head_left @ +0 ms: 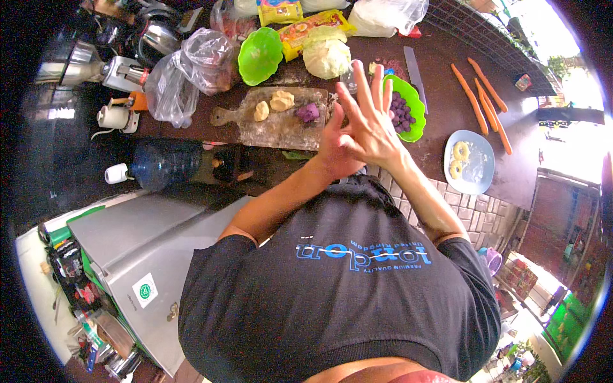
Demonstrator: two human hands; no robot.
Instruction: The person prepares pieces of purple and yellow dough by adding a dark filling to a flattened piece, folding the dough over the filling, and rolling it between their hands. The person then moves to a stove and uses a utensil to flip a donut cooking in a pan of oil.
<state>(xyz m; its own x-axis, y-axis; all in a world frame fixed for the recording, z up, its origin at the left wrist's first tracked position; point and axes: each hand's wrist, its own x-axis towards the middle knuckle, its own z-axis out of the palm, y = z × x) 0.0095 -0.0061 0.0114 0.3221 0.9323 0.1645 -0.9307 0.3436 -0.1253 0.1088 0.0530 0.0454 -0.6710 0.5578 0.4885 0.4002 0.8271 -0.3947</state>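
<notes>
Over the table's near edge, my right hand (368, 125) lies across my left hand (334, 149), palms facing and the right fingers spread. Whatever may be between the palms is hidden. To their left, a floury wooden board (282, 133) with a handle carries yellow dough pieces (281, 101) and a purple dough lump (308, 113). Just right of my fingers, a bright green bowl (419, 125) holds many small purple balls (403, 118), partly covered by my right hand. Farther right, a pale blue plate (473, 167) bears two yellow dough rings (461, 151).
Several long thin orange sticks (482, 105) lie at the right, near a long flat grey strip (414, 76). Behind the board are another green bowl (260, 56), a cabbage-like head (327, 52) and plastic bags (208, 60). A grey refrigerator (158, 244) stands left of me.
</notes>
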